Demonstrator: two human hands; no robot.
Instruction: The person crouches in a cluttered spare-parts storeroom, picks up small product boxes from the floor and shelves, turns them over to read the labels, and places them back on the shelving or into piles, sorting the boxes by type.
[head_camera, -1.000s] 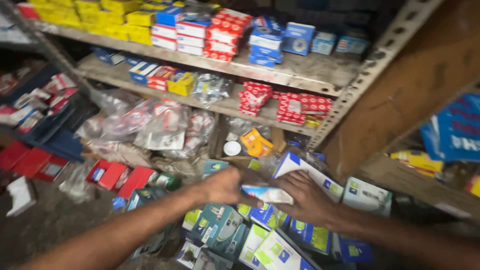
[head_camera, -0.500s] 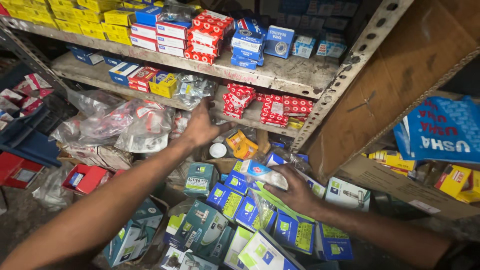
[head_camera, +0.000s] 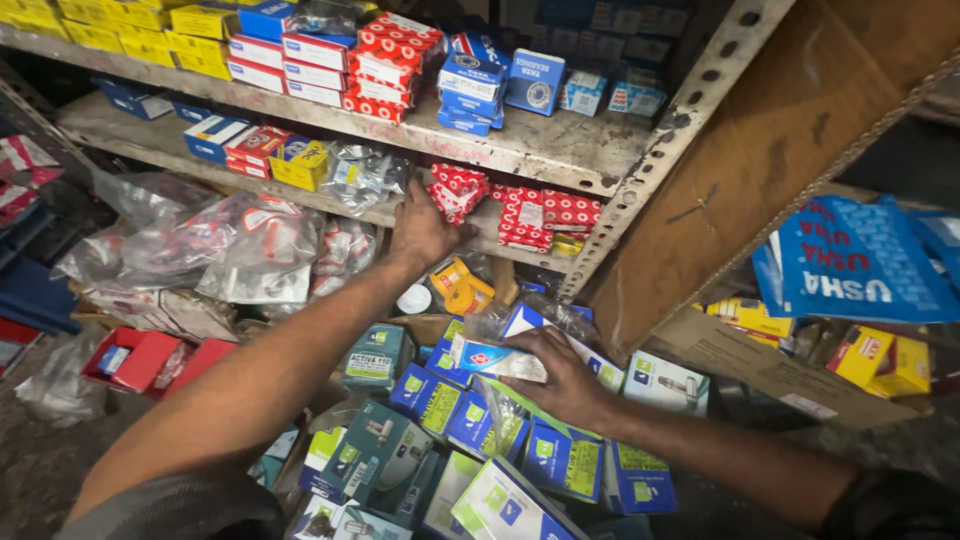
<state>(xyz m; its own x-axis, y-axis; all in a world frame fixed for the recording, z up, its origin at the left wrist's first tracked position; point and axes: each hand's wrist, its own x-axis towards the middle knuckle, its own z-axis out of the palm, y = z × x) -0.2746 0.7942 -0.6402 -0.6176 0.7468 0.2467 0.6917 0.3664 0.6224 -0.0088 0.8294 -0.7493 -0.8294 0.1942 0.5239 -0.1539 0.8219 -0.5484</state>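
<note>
White carton (head_camera: 497, 359) clasped in right hand (head_camera: 566, 378), left hand (head_camera: 422, 230) open, touching red boxes (head_camera: 458, 190)

Left hand (head_camera: 422, 228) on shelf edge (head_camera: 300, 195); right hand (head_camera: 560, 375) lower right, over box pile (head_camera: 420, 450).

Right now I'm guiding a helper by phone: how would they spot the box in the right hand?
Start at the metal shelf rack, then drop to the heap of blue-and-green cartons on the floor below it. Above that heap the right hand grips a slim white box with a blue end; its neighbours are squarer and mostly blue and green.
</note>
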